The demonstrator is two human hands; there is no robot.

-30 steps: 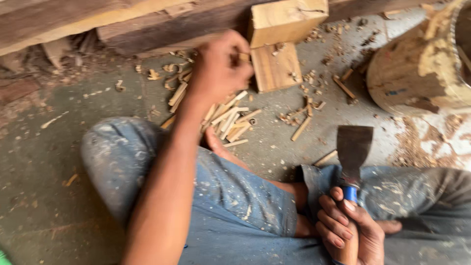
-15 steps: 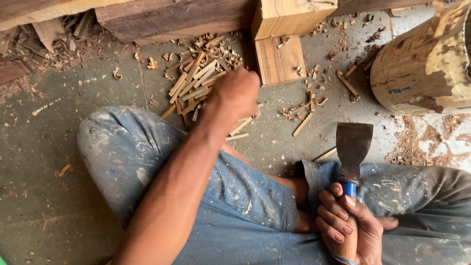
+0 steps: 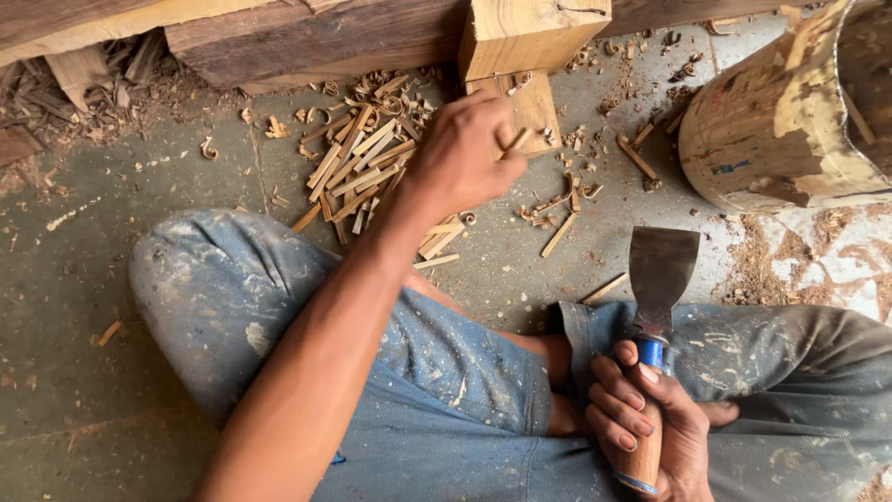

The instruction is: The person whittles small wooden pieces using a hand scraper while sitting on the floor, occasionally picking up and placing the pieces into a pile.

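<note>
My left hand [image 3: 462,153] reaches forward over the floor and pinches a short wooden stick [image 3: 514,142] between its fingers. Just left of it lies a pile of several similar split wooden sticks [image 3: 362,167]. My right hand [image 3: 648,418] rests on my lap, closed around the wooden handle of a broad flat-bladed chisel [image 3: 658,279], whose dark blade points away from me. I sit cross-legged in paint-flecked jeans [image 3: 279,316].
A squared timber block [image 3: 530,37] stands ahead, with long beams [image 3: 279,37] along the top edge. A rough round log stump [image 3: 790,121] sits at upper right. Chips, shavings and sawdust [image 3: 799,260] litter the concrete floor.
My left hand drew back from the stick pile toward me and to the right, now holding one stick. The right hand and chisel stayed still.
</note>
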